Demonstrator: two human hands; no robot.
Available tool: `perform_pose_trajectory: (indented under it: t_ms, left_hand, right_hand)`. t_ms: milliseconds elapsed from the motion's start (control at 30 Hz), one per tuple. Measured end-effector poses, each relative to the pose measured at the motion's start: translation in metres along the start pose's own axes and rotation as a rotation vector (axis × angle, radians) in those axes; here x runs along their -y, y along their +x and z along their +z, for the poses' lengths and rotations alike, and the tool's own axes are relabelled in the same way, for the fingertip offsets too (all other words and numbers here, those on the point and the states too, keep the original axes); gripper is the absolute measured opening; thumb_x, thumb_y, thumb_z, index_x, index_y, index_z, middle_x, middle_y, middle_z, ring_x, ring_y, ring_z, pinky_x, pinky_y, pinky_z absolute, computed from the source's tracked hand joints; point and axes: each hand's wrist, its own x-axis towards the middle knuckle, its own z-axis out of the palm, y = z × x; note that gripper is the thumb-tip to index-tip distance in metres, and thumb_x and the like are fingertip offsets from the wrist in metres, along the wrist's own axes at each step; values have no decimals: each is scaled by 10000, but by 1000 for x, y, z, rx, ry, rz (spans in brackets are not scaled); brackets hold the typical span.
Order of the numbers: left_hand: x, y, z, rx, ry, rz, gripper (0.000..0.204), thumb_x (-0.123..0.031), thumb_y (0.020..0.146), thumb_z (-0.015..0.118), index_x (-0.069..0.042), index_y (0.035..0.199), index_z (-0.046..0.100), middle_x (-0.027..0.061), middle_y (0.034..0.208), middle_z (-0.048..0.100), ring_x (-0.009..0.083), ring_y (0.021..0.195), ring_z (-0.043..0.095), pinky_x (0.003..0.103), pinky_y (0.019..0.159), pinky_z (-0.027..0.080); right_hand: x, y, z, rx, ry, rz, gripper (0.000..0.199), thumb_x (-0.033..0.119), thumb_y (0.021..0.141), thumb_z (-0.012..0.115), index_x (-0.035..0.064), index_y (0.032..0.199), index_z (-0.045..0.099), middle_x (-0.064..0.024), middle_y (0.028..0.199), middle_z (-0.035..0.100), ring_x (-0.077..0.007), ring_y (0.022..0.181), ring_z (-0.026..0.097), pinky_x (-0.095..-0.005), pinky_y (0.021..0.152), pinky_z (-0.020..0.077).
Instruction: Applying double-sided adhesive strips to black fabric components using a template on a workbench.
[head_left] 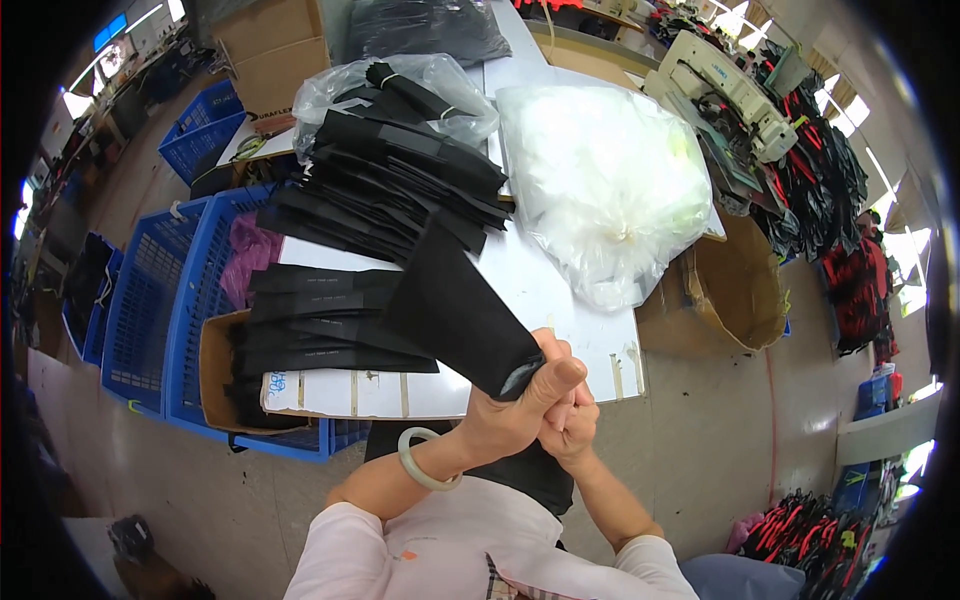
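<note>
Head view: left hand (515,415) and right hand (570,425), each grip clenched on black fabric piece (455,310), lifted off white surface (540,290) above stacked black pieces (330,325), likely to separate one; clear plastic bag (610,190) beside

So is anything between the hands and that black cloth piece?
No. Both the left hand and the right hand already grip the lower end of the black fabric piece; nothing visible sits between them.
</note>
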Motion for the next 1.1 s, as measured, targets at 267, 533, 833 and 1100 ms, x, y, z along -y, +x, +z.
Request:
perform_pose_trajectory:
  t_ms: [267,533,833,1100]
  left_hand:
    - [0,6,-6,-115,107,-31,439,-387,1025,384,-8,830,490,110,657,556,211,601,592,394,737,535]
    - [15,11,-31,-185,350,-128,536,-417,1014,417,69,1091,627,159,1001,691,201,968,639,323,919,468]
    - [30,-75,-37,404,1246,38,374,-61,791,718,57,1126,601,171,1179,606,358,1152,562,417,966,458]
    - [64,-96,-74,594,1759,-191,821,-86,709,734,30,1418,337,238,1509,261,403,1414,232,512,1136,235]
  right_hand:
    - [28,12,-4,-38,85,239,224,-46,656,742,7,865,684,-155,973,609,-266,849,585,-322,763,467]
    - [21,41,-23,55,321,990,128,53,756,743,-13,827,659,-21,770,652,-72,778,581,-236,731,446]
    - [-54,-23,-54,192,-518,-146,167,74,722,739,55,881,694,-40,900,692,-188,837,630,-386,865,401]
    - [-48,-68,-80,453,-634,39,324,241,774,724,187,1091,686,5,1228,615,-193,1170,551,-443,1032,319]
